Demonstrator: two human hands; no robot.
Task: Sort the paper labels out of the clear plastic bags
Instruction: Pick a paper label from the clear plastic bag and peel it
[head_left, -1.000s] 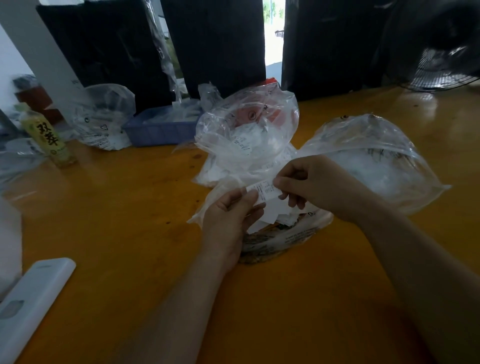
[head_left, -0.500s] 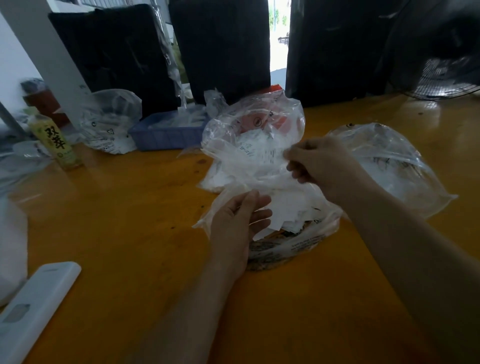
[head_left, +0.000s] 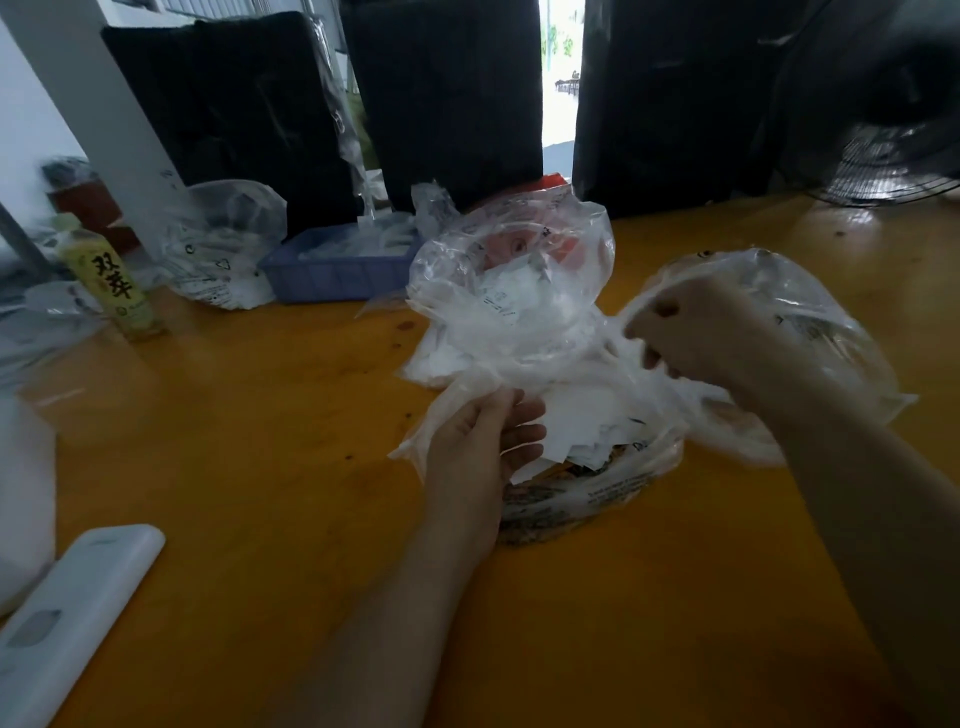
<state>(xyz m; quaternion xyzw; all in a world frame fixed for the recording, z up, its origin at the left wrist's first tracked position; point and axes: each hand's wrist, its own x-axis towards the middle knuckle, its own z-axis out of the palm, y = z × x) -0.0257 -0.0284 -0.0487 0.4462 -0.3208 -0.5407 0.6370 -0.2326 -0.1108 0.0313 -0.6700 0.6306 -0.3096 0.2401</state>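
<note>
A heap of clear plastic bags lies in the middle of the orange table. The nearest bag (head_left: 587, 488) has dark print and holds several white paper labels (head_left: 576, 421). My left hand (head_left: 480, 447) grips the left edge of this bag's mouth. My right hand (head_left: 691, 332) is curled above the bag's right side and pinches thin clear plastic; whether a label is in it cannot be told. Behind stands a puffed clear bag (head_left: 514, 291) with labels inside. Another clear bag (head_left: 821, 332) lies to the right, partly behind my right hand.
A blue tray (head_left: 332, 270) with white pieces sits at the back. Left of it are a clear bag (head_left: 223, 249) and a yellow bottle (head_left: 111, 283). A white remote-like device (head_left: 72, 618) lies front left. Dark panels and a fan (head_left: 883, 156) stand behind the table (head_left: 249, 467).
One second ago both hands pinched a white label over the near bag. My right hand has since moved up and right and now holds clear plastic. My left hand stays at the bag's mouth.
</note>
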